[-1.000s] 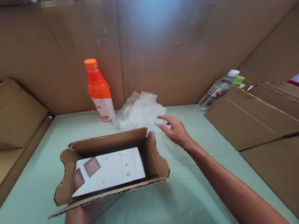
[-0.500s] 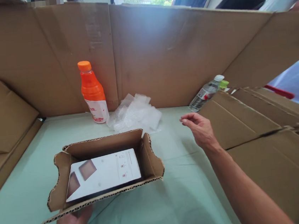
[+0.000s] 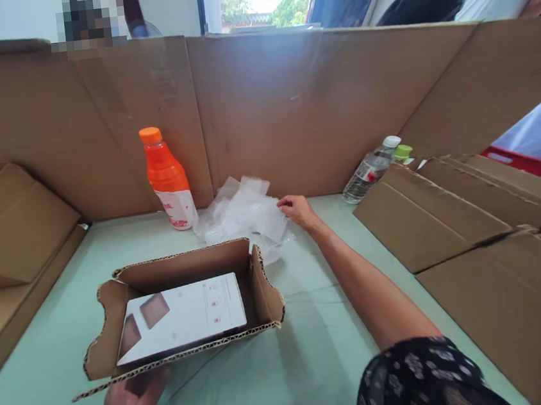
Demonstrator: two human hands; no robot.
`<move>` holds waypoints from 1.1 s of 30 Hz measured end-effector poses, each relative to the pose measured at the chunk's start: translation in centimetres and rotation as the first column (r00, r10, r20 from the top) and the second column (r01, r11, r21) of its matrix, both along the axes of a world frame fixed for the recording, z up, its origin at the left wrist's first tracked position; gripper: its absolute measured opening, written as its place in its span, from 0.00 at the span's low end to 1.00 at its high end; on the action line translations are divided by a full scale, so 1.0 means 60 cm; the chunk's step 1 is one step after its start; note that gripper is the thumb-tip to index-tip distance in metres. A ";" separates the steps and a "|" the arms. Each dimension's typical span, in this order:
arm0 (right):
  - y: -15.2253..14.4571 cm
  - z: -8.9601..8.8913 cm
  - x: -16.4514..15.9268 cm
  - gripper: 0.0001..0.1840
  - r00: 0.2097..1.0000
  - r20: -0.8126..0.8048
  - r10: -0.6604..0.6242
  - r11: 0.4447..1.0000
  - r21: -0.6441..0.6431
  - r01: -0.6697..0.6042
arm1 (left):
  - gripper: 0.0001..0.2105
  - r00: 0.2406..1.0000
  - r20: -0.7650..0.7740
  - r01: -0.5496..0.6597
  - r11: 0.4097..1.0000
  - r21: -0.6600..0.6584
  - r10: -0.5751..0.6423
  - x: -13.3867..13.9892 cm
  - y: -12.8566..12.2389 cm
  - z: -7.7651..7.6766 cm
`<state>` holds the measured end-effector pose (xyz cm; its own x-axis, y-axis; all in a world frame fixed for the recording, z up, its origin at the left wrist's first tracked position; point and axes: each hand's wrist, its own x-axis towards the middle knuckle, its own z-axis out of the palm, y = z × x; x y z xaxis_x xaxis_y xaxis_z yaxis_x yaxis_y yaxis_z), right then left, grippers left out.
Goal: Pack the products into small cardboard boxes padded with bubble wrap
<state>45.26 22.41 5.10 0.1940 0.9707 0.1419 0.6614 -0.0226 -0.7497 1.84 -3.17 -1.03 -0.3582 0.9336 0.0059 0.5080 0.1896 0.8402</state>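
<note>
An open cardboard box (image 3: 189, 255) with rough corrugated edges stands in front of me. Inside it lies a white printed carton (image 3: 186, 317) with two brownish squares on its face. My left hand (image 3: 130, 404) grips the box's near wall from below, its fingertips hidden behind the cardboard. Farther back, a loose pile of clear bubble wrap (image 3: 237, 212) rests on the cloth. At the pile's right edge my right hand (image 3: 299, 211) is closed in a pinch on the bubble wrap, thumb against fingers.
An orange-capped bottle (image 3: 170, 181) stands left of the wrap. A clear water bottle (image 3: 371, 171) leans beside folded cardboard boxes (image 3: 450, 209) at right. Another cardboard box (image 3: 16, 223) sits at left. A tall cardboard panel (image 3: 309, 108) closes off the back of the green cloth.
My right hand has moved left from near the water bottle to the bubble wrap, and part of the pile has shifted. My left hand stays at the box. The camera view has tilted up slightly.
</note>
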 end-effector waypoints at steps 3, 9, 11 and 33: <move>-0.044 0.018 0.024 0.11 0.999 -0.025 0.027 0.999 -0.018 -0.028 | 0.22 1.000 0.014 0.002 0.999 -0.048 -0.001 -0.012 0.001 -0.014; -0.075 0.034 0.010 0.20 0.986 -0.124 0.111 0.988 -0.092 -0.123 | 0.22 0.999 0.030 0.010 1.000 -0.029 -0.009 -0.004 0.002 -0.010; -0.074 0.028 -0.006 0.16 0.976 -0.152 0.156 0.975 -0.132 -0.177 | 0.21 0.998 0.064 0.003 1.000 -0.012 -0.003 0.000 0.004 -0.004; -0.485 0.100 -0.018 0.24 0.976 0.063 0.210 0.956 -0.223 -0.191 | 0.30 0.969 0.216 0.132 0.990 -0.048 -0.119 -0.018 0.018 0.013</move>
